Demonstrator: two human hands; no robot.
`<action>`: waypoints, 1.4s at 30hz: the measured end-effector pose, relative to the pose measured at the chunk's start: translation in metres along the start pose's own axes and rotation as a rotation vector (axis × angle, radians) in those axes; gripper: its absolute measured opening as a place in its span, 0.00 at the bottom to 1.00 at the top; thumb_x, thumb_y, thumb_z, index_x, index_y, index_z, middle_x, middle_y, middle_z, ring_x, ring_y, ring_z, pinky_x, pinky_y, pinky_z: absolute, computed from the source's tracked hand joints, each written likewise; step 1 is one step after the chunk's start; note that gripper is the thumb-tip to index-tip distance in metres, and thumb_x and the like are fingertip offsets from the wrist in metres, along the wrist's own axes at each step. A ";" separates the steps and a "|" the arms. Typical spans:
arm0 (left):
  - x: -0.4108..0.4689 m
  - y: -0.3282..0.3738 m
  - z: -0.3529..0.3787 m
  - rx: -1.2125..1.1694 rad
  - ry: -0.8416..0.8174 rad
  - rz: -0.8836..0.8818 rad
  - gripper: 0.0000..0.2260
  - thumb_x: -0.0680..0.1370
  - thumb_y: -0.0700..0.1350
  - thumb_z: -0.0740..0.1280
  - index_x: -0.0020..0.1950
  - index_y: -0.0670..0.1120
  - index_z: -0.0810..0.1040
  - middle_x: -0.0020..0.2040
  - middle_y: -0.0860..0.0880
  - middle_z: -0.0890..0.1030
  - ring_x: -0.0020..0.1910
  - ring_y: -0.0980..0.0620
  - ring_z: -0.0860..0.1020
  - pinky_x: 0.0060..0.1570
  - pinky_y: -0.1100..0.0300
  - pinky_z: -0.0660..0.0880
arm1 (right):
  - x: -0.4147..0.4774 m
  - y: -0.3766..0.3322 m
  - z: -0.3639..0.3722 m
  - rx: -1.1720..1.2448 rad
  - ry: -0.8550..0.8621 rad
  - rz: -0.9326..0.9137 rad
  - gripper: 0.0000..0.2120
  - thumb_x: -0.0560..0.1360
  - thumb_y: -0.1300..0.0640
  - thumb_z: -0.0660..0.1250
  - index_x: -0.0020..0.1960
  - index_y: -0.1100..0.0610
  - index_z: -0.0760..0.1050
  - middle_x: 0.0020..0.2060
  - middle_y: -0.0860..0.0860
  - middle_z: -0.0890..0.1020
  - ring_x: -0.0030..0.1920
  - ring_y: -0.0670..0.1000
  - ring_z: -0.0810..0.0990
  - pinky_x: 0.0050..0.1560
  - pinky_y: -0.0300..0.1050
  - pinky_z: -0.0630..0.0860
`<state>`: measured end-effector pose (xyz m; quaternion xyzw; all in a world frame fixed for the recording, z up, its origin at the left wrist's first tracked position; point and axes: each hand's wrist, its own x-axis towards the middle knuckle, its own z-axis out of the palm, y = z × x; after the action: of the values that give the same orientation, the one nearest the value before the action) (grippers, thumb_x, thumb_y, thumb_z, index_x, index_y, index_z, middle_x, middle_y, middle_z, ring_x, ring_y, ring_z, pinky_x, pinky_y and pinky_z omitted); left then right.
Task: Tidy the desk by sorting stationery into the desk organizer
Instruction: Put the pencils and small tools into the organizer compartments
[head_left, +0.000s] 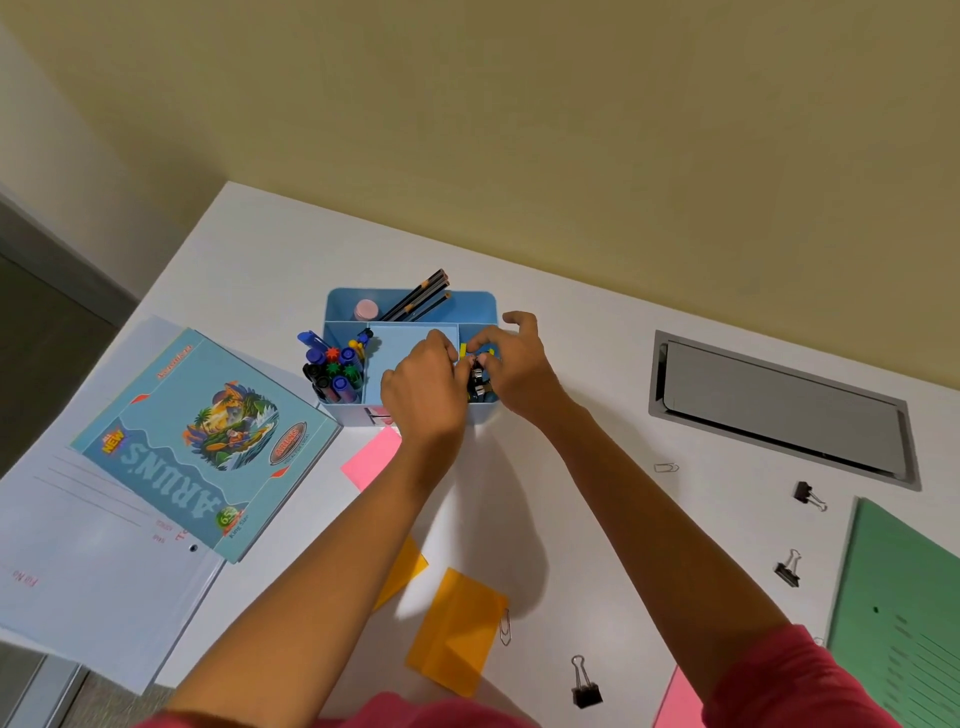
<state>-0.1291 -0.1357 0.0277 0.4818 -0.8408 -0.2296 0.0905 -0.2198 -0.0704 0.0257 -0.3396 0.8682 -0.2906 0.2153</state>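
White desk under yellow wall on my feed. Blue desk organizer mid-desk: pens in left compartment, pencils in back one. Left hand and right hand meet over right compartment, fingers of both curled down among black binder clips; I cannot tell which hand actually grips. Loose binder clip, paper clip and orange sticky note lie nearer me. Notebook just left of organizer.
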 end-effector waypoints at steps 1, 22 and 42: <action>0.002 0.001 -0.001 0.002 -0.001 -0.003 0.09 0.78 0.53 0.65 0.48 0.48 0.75 0.44 0.47 0.81 0.43 0.45 0.80 0.45 0.51 0.74 | 0.001 0.000 -0.001 -0.017 -0.015 0.006 0.10 0.80 0.62 0.58 0.55 0.58 0.78 0.69 0.59 0.61 0.66 0.60 0.68 0.63 0.55 0.74; -0.005 -0.018 -0.017 0.248 -0.244 0.315 0.35 0.70 0.66 0.66 0.74 0.56 0.61 0.75 0.46 0.55 0.65 0.41 0.64 0.59 0.49 0.64 | -0.010 0.009 -0.011 -0.230 -0.155 -0.028 0.23 0.77 0.45 0.63 0.67 0.56 0.69 0.69 0.62 0.61 0.65 0.65 0.66 0.64 0.58 0.70; -0.004 -0.027 -0.007 0.239 -0.164 0.366 0.36 0.67 0.59 0.74 0.72 0.55 0.64 0.72 0.46 0.61 0.61 0.42 0.65 0.54 0.49 0.63 | -0.009 0.006 -0.023 -0.500 -0.166 -0.245 0.15 0.80 0.53 0.59 0.63 0.58 0.73 0.67 0.59 0.65 0.60 0.57 0.72 0.58 0.52 0.75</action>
<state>-0.1040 -0.1456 0.0212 0.3082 -0.9399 -0.1467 0.0043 -0.2297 -0.0526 0.0401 -0.5072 0.8449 -0.0628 0.1583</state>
